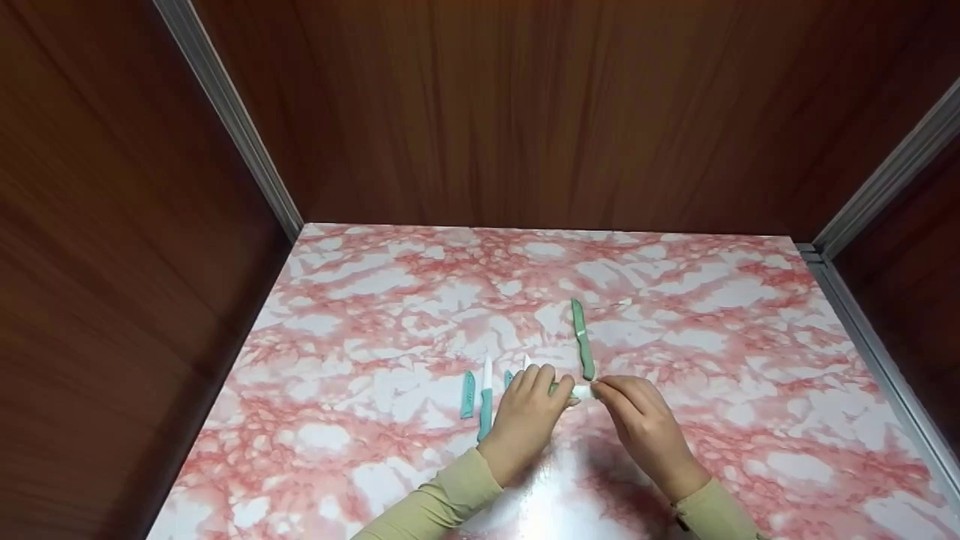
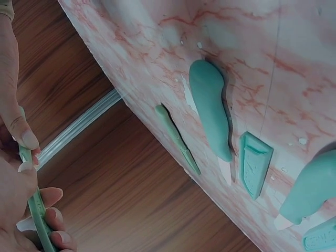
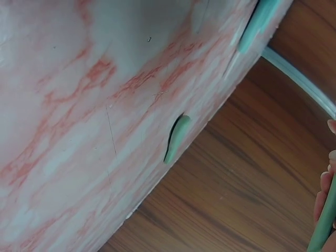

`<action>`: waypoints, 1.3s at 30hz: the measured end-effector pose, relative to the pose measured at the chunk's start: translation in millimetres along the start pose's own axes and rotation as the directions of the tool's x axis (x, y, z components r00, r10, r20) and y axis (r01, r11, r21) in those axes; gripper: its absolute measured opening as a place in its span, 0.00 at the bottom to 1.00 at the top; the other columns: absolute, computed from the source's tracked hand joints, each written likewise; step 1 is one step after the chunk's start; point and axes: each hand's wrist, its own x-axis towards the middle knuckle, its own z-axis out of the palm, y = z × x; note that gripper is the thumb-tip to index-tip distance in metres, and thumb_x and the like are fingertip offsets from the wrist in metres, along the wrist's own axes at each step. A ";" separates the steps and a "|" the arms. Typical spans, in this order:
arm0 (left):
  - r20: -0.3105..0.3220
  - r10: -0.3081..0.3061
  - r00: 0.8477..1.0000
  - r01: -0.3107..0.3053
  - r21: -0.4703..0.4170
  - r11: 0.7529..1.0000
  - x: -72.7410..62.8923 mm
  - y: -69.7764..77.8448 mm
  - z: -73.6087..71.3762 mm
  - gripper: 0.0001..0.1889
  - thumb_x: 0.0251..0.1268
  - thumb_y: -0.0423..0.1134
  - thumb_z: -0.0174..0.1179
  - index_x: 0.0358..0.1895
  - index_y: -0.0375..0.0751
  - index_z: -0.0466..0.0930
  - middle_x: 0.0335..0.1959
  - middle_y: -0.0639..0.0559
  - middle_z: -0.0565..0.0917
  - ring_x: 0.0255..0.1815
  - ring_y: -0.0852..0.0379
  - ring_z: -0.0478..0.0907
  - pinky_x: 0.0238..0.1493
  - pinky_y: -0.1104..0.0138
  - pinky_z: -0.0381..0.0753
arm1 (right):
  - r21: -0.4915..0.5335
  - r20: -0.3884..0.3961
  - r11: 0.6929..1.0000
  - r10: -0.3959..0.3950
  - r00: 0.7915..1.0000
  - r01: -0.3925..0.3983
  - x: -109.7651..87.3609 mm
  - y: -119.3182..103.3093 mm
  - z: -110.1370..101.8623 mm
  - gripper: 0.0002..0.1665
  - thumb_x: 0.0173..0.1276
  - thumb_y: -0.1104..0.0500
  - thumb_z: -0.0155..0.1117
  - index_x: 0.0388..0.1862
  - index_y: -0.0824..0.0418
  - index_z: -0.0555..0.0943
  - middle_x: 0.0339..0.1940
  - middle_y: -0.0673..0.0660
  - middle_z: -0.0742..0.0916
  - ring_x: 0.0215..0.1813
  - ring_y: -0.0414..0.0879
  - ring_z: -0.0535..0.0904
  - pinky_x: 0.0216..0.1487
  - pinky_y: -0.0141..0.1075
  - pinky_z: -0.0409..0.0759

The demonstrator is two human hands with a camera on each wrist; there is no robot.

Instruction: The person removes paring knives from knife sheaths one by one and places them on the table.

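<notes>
Both hands hold a slim green knife (image 1: 579, 391) above the tabletop (image 1: 712, 300), roughly midway between its left and right edges; the left hand (image 1: 529, 411) grips, the right hand (image 1: 646, 427) pinches one end. Probably light, stiff, smooth; safest by the handle (image 3: 321, 223).

Long sleeves on both arms, folks, and they match! There's the left sleeve (image 1: 439, 499), plain pale olive-khaki, creasing just behind its cuff (image 1: 471, 476). Over to the right sleeve (image 1: 724, 517), same muted shade, and a small dark strip (image 1: 681, 519) peeks out at its edge! Beyond the cloth, left hand (image 1: 529, 412) and right hand (image 1: 646, 431), both bare.
</notes>
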 end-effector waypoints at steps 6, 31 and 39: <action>-0.011 -0.003 1.000 0.003 -0.002 1.000 1.2 0.0 0.4 0.15 0.70 0.52 0.45 0.42 0.46 0.75 0.32 0.53 0.68 0.31 0.56 0.66 0.32 0.68 0.68 | -0.002 0.004 1.000 0.007 1.000 -0.007 -0.3 0.4 -0.1 0.16 0.76 0.59 0.50 0.48 0.67 0.82 0.46 0.59 0.83 0.46 0.52 0.78 0.54 0.31 0.72; 0.011 -0.020 1.000 0.020 -0.028 0.999 -3.1 1.5 3.5 0.14 0.66 0.52 0.48 0.39 0.47 0.74 0.32 0.53 0.68 0.30 0.57 0.65 0.31 0.69 0.67 | -0.009 0.021 1.000 0.004 1.000 -0.004 -3.3 -0.3 1.0 0.16 0.76 0.59 0.49 0.48 0.67 0.83 0.46 0.58 0.83 0.46 0.51 0.79 0.53 0.33 0.73; 0.019 -0.049 0.999 0.050 -0.058 0.997 -3.4 0.3 2.6 0.13 0.66 0.51 0.52 0.40 0.46 0.74 0.32 0.53 0.68 0.31 0.56 0.67 0.32 0.68 0.69 | -0.006 0.001 1.000 0.003 1.000 -0.003 -3.0 0.7 0.2 0.16 0.76 0.60 0.50 0.48 0.66 0.83 0.46 0.58 0.83 0.45 0.53 0.79 0.52 0.35 0.73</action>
